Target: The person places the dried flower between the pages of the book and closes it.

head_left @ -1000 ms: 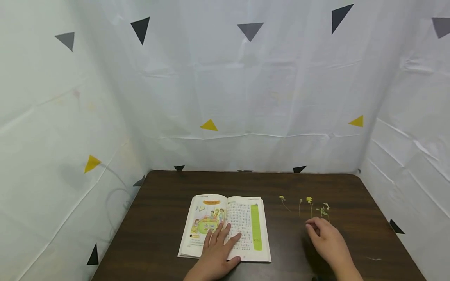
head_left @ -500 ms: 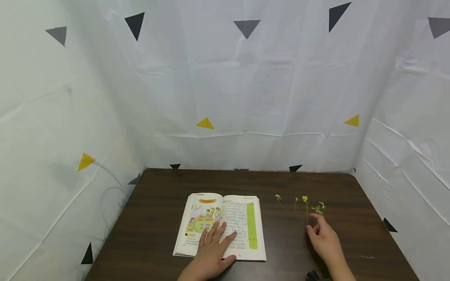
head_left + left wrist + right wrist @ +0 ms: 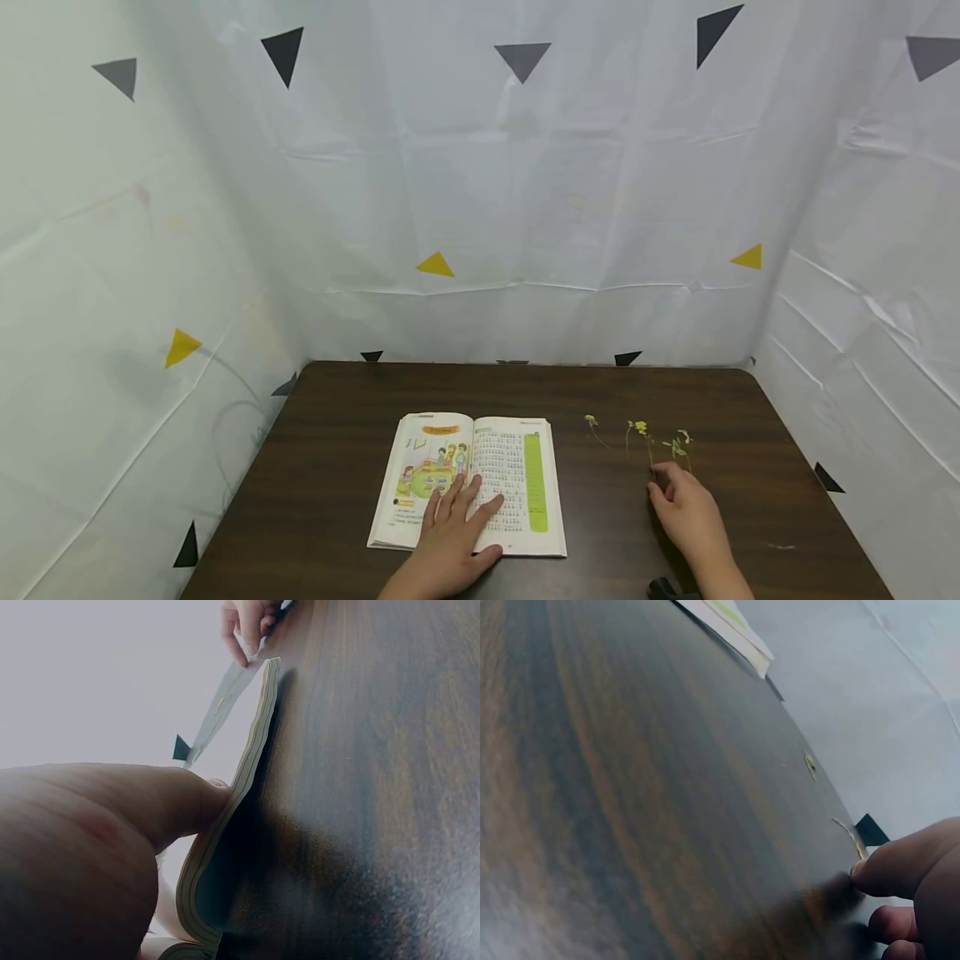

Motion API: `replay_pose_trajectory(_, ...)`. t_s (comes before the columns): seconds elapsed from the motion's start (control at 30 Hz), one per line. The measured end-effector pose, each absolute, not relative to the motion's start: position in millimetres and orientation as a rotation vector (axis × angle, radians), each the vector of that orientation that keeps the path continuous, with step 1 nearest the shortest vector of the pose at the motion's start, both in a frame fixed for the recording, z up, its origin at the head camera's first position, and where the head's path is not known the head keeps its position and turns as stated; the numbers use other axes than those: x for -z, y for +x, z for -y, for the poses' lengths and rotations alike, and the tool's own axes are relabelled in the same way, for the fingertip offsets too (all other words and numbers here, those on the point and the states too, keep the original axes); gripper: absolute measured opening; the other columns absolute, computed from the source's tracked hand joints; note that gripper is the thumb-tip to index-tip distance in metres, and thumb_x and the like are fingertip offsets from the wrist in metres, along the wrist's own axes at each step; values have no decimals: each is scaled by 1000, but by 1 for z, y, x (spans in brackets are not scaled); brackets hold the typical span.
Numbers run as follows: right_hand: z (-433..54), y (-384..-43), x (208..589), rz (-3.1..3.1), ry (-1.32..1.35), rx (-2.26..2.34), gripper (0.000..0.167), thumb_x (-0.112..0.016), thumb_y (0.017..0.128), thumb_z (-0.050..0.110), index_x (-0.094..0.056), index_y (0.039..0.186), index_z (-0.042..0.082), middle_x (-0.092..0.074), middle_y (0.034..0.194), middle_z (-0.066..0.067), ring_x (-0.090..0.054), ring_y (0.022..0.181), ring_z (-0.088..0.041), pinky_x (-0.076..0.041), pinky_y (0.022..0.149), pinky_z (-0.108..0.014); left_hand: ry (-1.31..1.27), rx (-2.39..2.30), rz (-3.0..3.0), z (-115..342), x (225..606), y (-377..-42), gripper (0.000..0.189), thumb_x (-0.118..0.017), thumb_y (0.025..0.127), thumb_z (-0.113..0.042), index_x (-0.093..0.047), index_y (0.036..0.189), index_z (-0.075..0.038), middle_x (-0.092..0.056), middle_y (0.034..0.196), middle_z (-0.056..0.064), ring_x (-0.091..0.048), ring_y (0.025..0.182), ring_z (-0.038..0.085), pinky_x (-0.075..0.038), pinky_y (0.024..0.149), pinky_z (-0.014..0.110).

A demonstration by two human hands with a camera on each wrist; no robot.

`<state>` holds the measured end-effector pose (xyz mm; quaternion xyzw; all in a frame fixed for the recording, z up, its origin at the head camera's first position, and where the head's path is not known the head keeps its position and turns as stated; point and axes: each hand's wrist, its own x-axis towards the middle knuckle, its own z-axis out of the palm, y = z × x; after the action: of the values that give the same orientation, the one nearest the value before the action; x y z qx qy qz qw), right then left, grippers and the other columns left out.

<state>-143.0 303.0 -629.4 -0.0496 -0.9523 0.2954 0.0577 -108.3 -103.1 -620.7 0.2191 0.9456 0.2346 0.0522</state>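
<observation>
An open picture book (image 3: 510, 492) lies on the dark wooden table. My left hand (image 3: 448, 533) rests on it with spread fingers, across the lower middle of both pages. The left wrist view shows that thumb (image 3: 187, 799) along the page edge. To the right of the book, my right hand (image 3: 690, 508) pinches the lower stem of a yellow flower (image 3: 641, 427), which still lies on or close to the table. The right wrist view shows a thin stem (image 3: 846, 829) beside the thumb; the other fingertips are partly hidden.
A small yellow flower (image 3: 590, 418) and a thin stemmed sprig (image 3: 628, 429) lie left of the right hand. A leafy sprig (image 3: 677, 446) lies just beyond it. A black object (image 3: 663, 589) sits by the right wrist. White curtains (image 3: 480, 208) with triangles enclose the table.
My right hand has closed finger and thumb on the yellow flower's stem, and its head has shifted a little left. My left hand stays on the book. The head view has shifted slightly.
</observation>
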Motion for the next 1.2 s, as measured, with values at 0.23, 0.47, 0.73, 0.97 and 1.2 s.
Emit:
replay_pose_trajectory(0.23,-302,-142,626,2842,-225,-924,12,-75,101,17,-69,99,7,-63,83,-2,-52,70,-16,-41,64,-32,686,-740,-2881,105,624,-109,67,-70,102,-53,-50,163,-36,-28,180,10,-13,169,41,-10,128,75)
replay_pose_trajectory(0.47,-301,-142,628,2836,-230,-924,13,-74,101,16,-69,108,6,-63,81,-1,-52,67,-15,-40,62,-32,671,-741,-2866,105,624,-109,67,-69,102,-53,-49,163,-37,-26,181,9,-12,170,41,-9,129,74)
replay_pose_trajectory(0.73,-301,-144,628,2836,-210,-935,27,-72,102,15,-72,127,4,-60,79,-1,-48,59,-16,-36,55,-31,665,-756,-2859,105,625,-110,67,-68,102,-53,-48,164,-38,-25,181,9,-10,170,40,-6,129,73)
replay_pose_trajectory(0.97,-301,-141,629,2795,-192,-887,7,-75,100,14,-73,104,8,-65,96,-8,-60,79,-19,-46,68,-36,701,-784,-2866,106,626,-110,67,-70,102,-52,-49,163,-35,-27,180,13,-13,169,43,-8,127,76)
replay_pose_trajectory(1.2,-300,-139,628,2769,-255,-863,14,-78,99,16,-72,104,4,-68,91,-7,-62,77,-19,-48,67,-36,675,-728,-2863,104,622,-110,67,-69,102,-53,-49,164,-37,-26,181,9,-13,170,41,-9,128,75)
